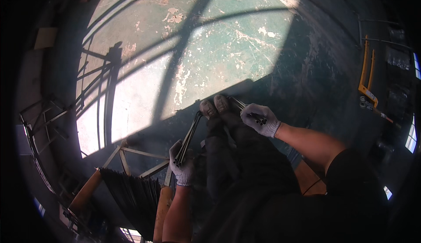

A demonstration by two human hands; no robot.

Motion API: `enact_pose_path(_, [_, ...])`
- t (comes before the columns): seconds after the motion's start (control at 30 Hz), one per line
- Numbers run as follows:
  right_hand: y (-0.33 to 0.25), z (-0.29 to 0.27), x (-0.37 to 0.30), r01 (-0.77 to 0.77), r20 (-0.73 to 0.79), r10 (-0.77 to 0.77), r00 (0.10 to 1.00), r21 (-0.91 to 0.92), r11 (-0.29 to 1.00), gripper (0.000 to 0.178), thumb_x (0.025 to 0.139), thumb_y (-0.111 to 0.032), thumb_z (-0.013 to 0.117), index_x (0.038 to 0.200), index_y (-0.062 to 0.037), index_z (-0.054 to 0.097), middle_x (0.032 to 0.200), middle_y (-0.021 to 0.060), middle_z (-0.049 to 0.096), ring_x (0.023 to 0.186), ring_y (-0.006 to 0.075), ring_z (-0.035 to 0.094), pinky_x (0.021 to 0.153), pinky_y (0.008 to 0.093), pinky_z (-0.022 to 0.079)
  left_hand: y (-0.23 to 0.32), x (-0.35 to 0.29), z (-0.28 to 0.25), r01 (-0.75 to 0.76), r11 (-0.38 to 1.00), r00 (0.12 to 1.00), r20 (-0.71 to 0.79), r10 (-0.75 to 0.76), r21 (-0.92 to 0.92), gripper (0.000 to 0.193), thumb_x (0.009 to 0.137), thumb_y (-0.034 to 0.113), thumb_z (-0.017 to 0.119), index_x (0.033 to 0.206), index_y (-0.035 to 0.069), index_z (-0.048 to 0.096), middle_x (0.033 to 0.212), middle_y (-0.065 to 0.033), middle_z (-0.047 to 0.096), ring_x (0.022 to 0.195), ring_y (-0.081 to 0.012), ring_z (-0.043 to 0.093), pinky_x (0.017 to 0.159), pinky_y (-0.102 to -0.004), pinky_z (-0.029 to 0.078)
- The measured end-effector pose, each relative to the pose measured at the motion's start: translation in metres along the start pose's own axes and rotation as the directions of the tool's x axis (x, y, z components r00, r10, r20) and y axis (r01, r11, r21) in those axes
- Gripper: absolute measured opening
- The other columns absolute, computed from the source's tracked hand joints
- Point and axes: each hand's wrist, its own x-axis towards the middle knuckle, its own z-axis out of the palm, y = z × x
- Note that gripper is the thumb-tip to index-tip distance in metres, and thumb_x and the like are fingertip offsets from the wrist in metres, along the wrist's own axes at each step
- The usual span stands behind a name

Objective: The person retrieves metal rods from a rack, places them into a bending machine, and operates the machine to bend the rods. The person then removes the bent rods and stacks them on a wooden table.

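Note:
My left hand (183, 169), in a pale knit glove, is closed around a bundle of thin metal tubes (189, 140). Their hollow ends show at the palm, and the tubes slant down toward the floor beside my shoes. A second bundle of similar tubes (262, 122) is gripped in my gloved right hand (259, 117), out to the right of my legs. Its open ends face up, and the lower lengths run behind the hand toward the feet. The two bundles are apart, one on each side of my legs.
Close to my left forearm stands a metal frame (153, 169) with orange-brown padded posts (83, 190), holding many dark thin rods (129, 195). A brown box-like thing (309, 179) is behind my right arm. A yellow-orange handle frame (367, 78) stands far right. Sunlight crosses the worn green floor (228, 50).

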Motion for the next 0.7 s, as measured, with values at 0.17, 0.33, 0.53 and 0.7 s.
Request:
enact_pose_path(0.17, [-0.004, 0.001, -0.007, -0.038, -0.033, 0.038, 0.999, -0.002, 0.999, 0.027, 0.096, -0.001, 0.088, 0.118, -0.0116, 0.077, 0.112, 0.0054, 0.08, 0.102, 0.0226, 0.08, 0.094, 0.0353, 0.065, 0.0, 0.0, 0.003, -0.033, 0.999, 0.999, -0.012, 0.033, 0.029, 0.052, 0.099, 0.005, 0.083, 0.149, 0.001, 0.069, 0.135, -0.0124, 0.08, 0.123, -0.0213, 0.077, 0.108, -0.0364, 0.061])
enact_pose_path(0.33, [-0.009, -0.016, -0.002, 0.103, 0.121, -0.097, 0.988, -0.045, 0.994, 0.019, 0.092, -0.004, 0.091, 0.106, -0.011, 0.08, 0.106, 0.006, 0.082, 0.104, 0.0256, 0.081, 0.104, 0.0417, 0.065, 0.025, 0.01, -0.016, -0.071, 0.992, 0.989, 0.133, 0.057, 0.101, 0.054, 0.093, 0.005, 0.083, 0.145, 0.001, 0.071, 0.137, -0.0161, 0.079, 0.127, -0.0305, 0.077, 0.111, -0.0427, 0.06])
enact_pose_path(0.53, [-0.007, -0.001, 0.019, 0.264, 0.407, -0.204, 0.89, -0.096, 0.96, 0.025, 0.09, -0.014, 0.095, 0.085, -0.0119, 0.07, 0.089, 0.0072, 0.075, 0.093, 0.0323, 0.078, 0.1, 0.0469, 0.064, 0.032, 0.055, 0.003, -0.512, 0.856, 0.818, 0.342, 0.463, 0.066, 0.04, 0.087, 0.001, 0.081, 0.126, 0.002, 0.077, 0.128, -0.0221, 0.079, 0.115, -0.0425, 0.079, 0.105, -0.0458, 0.062])
enact_pose_path(0.7, [-0.005, 0.053, 0.016, 0.31, 0.407, -0.231, 0.884, -0.139, 0.941, 0.03, 0.088, -0.016, 0.088, 0.075, -0.0109, 0.061, 0.079, 0.01, 0.065, 0.083, 0.0362, 0.069, 0.079, 0.0489, 0.055, 0.03, 0.057, 0.032, -0.348, 0.936, 0.837, 0.43, 0.338, -0.056, 0.025, 0.084, 0.002, 0.077, 0.109, 0.003, 0.076, 0.119, -0.0215, 0.08, 0.113, -0.0446, 0.078, 0.1, -0.0485, 0.063])
